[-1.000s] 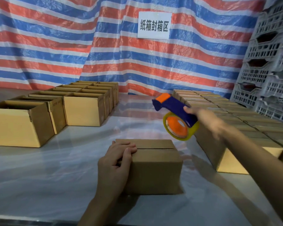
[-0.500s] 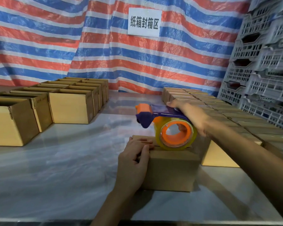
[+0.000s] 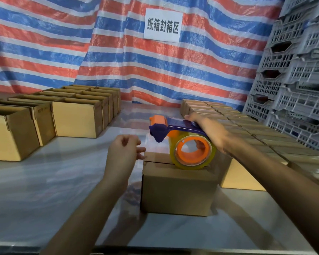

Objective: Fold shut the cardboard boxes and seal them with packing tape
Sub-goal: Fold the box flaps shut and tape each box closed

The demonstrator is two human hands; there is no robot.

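A small cardboard box (image 3: 179, 192) with its top flaps folded shut stands on the table in front of me. My right hand (image 3: 210, 133) grips a blue and orange tape dispenser (image 3: 173, 129); its roll of clear tape (image 3: 191, 152) rests on the box top at the flap seam. My left hand (image 3: 122, 153) hovers just left of the box's far left corner, fingers loosely curled, holding nothing. Whether its fingertips touch the box I cannot tell.
Several open cardboard boxes (image 3: 75, 118) stand in rows at the left. Rows of closed boxes (image 3: 247, 131) fill the right side. Grey plastic crates (image 3: 298, 76) are stacked at the far right. A striped tarp (image 3: 81, 43) with a white sign (image 3: 163, 24) hangs behind the grey table (image 3: 63, 181).
My right hand brought the dispenser down from the air onto the box top. My left hand lifted off the box's left edge and now hovers beside it.
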